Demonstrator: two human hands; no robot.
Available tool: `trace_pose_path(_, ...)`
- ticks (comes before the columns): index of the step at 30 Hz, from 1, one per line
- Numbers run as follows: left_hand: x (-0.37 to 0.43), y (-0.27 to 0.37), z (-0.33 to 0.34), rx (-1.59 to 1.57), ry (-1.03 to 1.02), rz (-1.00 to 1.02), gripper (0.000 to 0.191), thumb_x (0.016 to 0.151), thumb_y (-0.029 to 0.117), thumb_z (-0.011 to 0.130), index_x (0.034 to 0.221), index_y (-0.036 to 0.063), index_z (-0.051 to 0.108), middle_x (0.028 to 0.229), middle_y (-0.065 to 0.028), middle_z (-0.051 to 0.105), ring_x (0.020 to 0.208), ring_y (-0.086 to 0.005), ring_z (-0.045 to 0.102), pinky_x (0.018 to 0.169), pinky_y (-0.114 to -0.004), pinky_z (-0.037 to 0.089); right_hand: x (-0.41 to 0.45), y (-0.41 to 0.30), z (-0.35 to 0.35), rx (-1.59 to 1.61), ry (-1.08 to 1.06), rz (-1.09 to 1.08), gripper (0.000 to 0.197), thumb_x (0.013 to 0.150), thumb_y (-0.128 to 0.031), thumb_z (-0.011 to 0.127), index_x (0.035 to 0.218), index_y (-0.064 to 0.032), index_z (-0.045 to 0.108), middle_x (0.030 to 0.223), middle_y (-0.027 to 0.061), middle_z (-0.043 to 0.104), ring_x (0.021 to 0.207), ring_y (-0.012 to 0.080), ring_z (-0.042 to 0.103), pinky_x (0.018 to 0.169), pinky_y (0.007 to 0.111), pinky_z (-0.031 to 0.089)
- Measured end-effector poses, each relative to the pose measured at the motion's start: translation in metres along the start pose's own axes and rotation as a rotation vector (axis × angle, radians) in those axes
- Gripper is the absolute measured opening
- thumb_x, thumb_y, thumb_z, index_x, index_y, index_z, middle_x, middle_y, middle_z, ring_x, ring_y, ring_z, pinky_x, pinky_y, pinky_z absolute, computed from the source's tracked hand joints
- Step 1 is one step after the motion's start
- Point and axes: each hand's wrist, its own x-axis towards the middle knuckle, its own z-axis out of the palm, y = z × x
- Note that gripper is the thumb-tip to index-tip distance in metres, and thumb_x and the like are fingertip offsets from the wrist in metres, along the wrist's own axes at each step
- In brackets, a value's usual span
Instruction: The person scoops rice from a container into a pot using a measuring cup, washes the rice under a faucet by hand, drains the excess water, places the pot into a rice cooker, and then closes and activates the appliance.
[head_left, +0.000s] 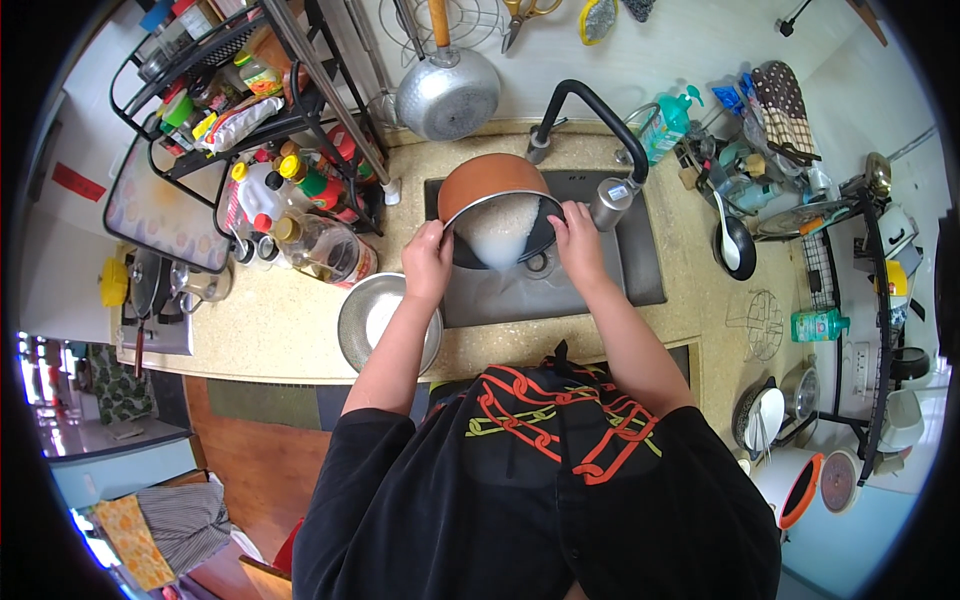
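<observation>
Over the dark sink (570, 291), a copper-coloured pot (487, 174) is tilted with its mouth towards me. White rice (504, 216) lies inside, and cloudy water (501, 251) runs over the lower lip into the basin. My left hand (429, 255) grips the pot's left rim, thumb near the edge. On the opposite side, my right hand (577, 238) holds the right rim. Just right of the pot is the silver head of the black faucet (611, 202). A metal mesh strainer (356, 330) rests on the counter beside the sink, partly hidden by my left forearm.
Left of the sink, bottles (322, 247) stand beneath a black spice rack (217, 157). A steel pan (450, 97) hangs on the wall behind. To the right are a green pump bottle (667, 124), a black dish with a white spoon (726, 238) and a wire rack (763, 326).
</observation>
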Motion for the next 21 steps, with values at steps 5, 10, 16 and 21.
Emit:
trace_pose_path(5,-0.0005,-0.0013,-0.0008,0.009,0.007,0.015,0.019,0.085,0.006,0.063,0.075,0.0013,0.047,0.07,-0.018,0.05,0.063,-0.0392,0.052,0.056,-0.041,0.042,-0.0008,-0.0039,-0.001,0.017,0.01,-0.002,0.016,0.09,-0.012,0.059,0.097,-0.0011,0.05,0.095,0.0205,0.054,0.088,0.0455,0.053,0.07,0.049,0.045)
trace_pose_path(10,-0.0003,-0.0011,-0.0016,0.006,0.01,0.025,0.019,0.084,0.006,0.063,0.074,0.0014,0.047,0.069,-0.0176,0.048,0.061,-0.0385,0.05,0.055,-0.041,0.041,-0.0016,-0.0019,-0.0001,0.013,0.021,-0.014,0.016,0.09,-0.012,0.059,0.097,-0.0011,0.05,0.094,0.02,0.054,0.089,0.0452,0.053,0.07,0.049,0.044)
trace_pose_path(16,0.0001,-0.0017,-0.0009,0.014,0.014,0.028,0.019,0.084,0.005,0.062,0.074,0.0015,0.047,0.069,-0.0175,0.048,0.061,-0.0383,0.05,0.054,-0.041,0.041,-0.0011,-0.0033,-0.001,0.01,0.025,-0.019,0.016,0.09,-0.012,0.059,0.097,-0.0013,0.05,0.094,0.0198,0.054,0.088,0.045,0.053,0.07,0.049,0.044)
trace_pose_path(21,-0.0019,-0.0059,0.0015,0.012,0.017,0.037,0.019,0.084,0.005,0.062,0.073,0.0018,0.047,0.069,-0.0178,0.048,0.061,-0.0389,0.05,0.054,-0.041,0.041,-0.0018,-0.0013,0.0007,0.011,0.005,0.001,0.015,0.09,-0.012,0.059,0.097,-0.0012,0.051,0.095,0.0201,0.054,0.088,0.045,0.053,0.071,0.049,0.044)
